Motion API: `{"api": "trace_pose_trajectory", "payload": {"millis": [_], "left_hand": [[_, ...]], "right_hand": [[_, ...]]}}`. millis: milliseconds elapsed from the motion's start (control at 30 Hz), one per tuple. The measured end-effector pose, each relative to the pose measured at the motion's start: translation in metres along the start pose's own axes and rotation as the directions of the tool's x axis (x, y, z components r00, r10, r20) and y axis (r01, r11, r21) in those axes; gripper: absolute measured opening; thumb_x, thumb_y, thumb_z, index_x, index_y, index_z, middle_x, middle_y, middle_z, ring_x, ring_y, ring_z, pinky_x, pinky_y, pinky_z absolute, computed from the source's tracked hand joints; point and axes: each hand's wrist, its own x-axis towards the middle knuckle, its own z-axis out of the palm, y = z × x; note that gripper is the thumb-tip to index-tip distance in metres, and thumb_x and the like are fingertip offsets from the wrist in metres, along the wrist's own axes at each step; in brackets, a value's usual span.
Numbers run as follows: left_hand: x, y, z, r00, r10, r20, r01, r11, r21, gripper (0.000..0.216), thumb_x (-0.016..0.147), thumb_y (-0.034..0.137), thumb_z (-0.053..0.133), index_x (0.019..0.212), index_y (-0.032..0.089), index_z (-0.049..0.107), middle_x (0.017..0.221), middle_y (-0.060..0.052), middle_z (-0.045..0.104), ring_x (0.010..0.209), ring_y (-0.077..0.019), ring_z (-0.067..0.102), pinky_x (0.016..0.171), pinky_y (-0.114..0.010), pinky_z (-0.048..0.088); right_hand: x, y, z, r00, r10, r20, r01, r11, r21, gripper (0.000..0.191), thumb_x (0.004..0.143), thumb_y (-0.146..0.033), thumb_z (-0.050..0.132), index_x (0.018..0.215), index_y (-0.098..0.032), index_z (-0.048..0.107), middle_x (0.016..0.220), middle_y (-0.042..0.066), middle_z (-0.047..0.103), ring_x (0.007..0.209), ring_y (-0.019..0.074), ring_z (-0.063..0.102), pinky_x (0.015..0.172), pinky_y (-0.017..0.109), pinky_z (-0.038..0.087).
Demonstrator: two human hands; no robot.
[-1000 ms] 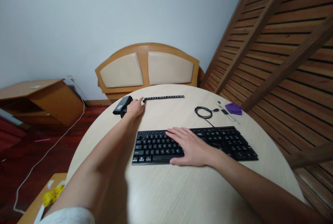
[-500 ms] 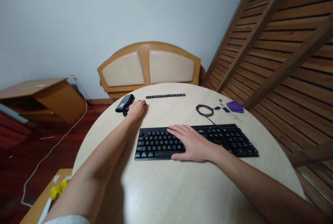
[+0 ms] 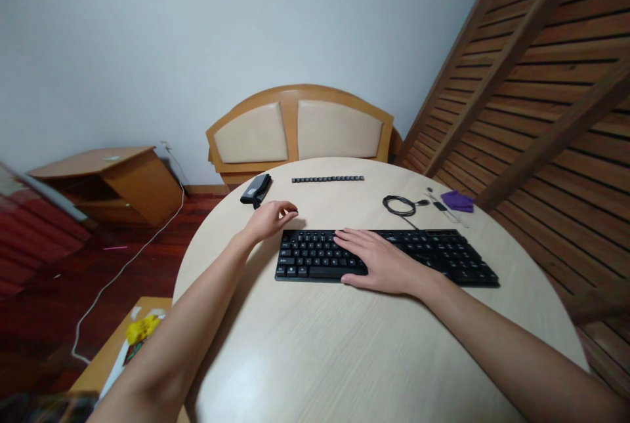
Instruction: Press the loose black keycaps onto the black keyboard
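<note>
A black keyboard (image 3: 315, 272) lies flat on the round table, its cable attached at the back. My right hand (image 3: 378, 260) rests open across the middle of it, fingers spread over the keys. Just behind the keyboard's left end, my left hand (image 3: 273, 218) is raised a little, thumb and fingertips pinched on a small black keycap (image 3: 296, 212), mostly hidden by the fingers. Beyond, a straight row of loose black keycaps (image 3: 327, 179) lies near the table's far side. A folded black pouch (image 3: 256, 189) sits behind my left hand.
Behind the keyboard are the coiled black cable (image 3: 399, 205), a slim tool with a dark grip (image 3: 440, 206) and a purple cloth (image 3: 457, 201). A padded wooden headboard (image 3: 339, 128) stands past the round table (image 3: 315, 344). Slatted wood panels (image 3: 531, 88) rise on the right.
My left hand has moved from beside the pouch, near the row's left end, back toward the keyboard with the keycap. My right hand stays on the keyboard. The view has shifted slightly left.
</note>
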Motion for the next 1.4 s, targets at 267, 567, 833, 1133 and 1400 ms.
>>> {"api": "trace_pose_trajectory", "payload": {"millis": [267, 567, 833, 1133, 1400], "left_hand": [[-0.013, -0.001, -0.015, 0.964, 0.156, 0.215, -0.074, 0.935, -0.347, 0.029, 0.089, 0.043, 0.062, 0.098, 0.018, 0.074, 0.100, -0.006, 0.076, 0.092, -0.0204, 0.068, 0.084, -0.029, 0.050], [-0.014, -0.002, -0.015, 0.932, 0.133, 0.338, 0.010, 0.921, -0.390, 0.025, 0.081, 0.041, 0.069, 0.090, 0.018, 0.077, 0.097, -0.006, 0.077, 0.093, -0.0208, 0.068, 0.087, -0.030, 0.048], [-0.014, 0.000, -0.015, 0.928, 0.105, 0.356, 0.032, 0.933, -0.358, 0.025, 0.078, 0.039, 0.071, 0.089, 0.017, 0.076, 0.097, -0.007, 0.077, 0.094, -0.0218, 0.068, 0.090, -0.031, 0.049], [-0.013, -0.002, -0.014, 0.925, 0.112, 0.363, 0.025, 0.936, -0.352, 0.025, 0.078, 0.038, 0.071, 0.089, 0.017, 0.077, 0.099, -0.007, 0.077, 0.095, -0.0221, 0.068, 0.091, -0.031, 0.049], [-0.014, -0.007, -0.012, 0.917, 0.122, 0.379, 0.039, 0.920, -0.390, 0.023, 0.078, 0.036, 0.070, 0.091, 0.018, 0.077, 0.104, -0.007, 0.076, 0.099, -0.0222, 0.068, 0.093, -0.032, 0.050]], "right_hand": [[-0.003, 0.005, -0.001, 1.000, -0.018, -0.020, 0.020, 0.998, 0.056, 0.074, 0.086, -0.058, 0.063, 0.149, -0.026, 0.045, 0.154, 0.009, 0.044, 0.142, 0.0306, 0.039, 0.118, 0.051, 0.031], [-0.002, 0.004, -0.002, 1.000, -0.001, 0.015, 0.000, 0.999, 0.049, 0.067, 0.092, -0.059, 0.055, 0.149, -0.026, 0.045, 0.155, 0.007, 0.043, 0.143, 0.0294, 0.038, 0.118, 0.050, 0.031], [-0.002, 0.004, 0.001, 1.000, 0.018, -0.006, -0.017, 0.998, 0.063, 0.073, 0.087, -0.062, 0.061, 0.148, -0.025, 0.046, 0.154, 0.009, 0.044, 0.142, 0.0311, 0.039, 0.118, 0.052, 0.031], [-0.002, 0.002, -0.003, 1.000, 0.005, 0.001, -0.006, 0.998, 0.055, 0.069, 0.089, -0.059, 0.058, 0.148, -0.023, 0.047, 0.154, 0.009, 0.045, 0.142, 0.0298, 0.038, 0.118, 0.050, 0.031], [-0.002, 0.005, -0.001, 1.000, 0.002, -0.004, -0.002, 0.998, 0.070, 0.068, 0.090, -0.059, 0.057, 0.148, -0.026, 0.046, 0.154, 0.008, 0.044, 0.142, 0.0302, 0.039, 0.117, 0.051, 0.032]]}}
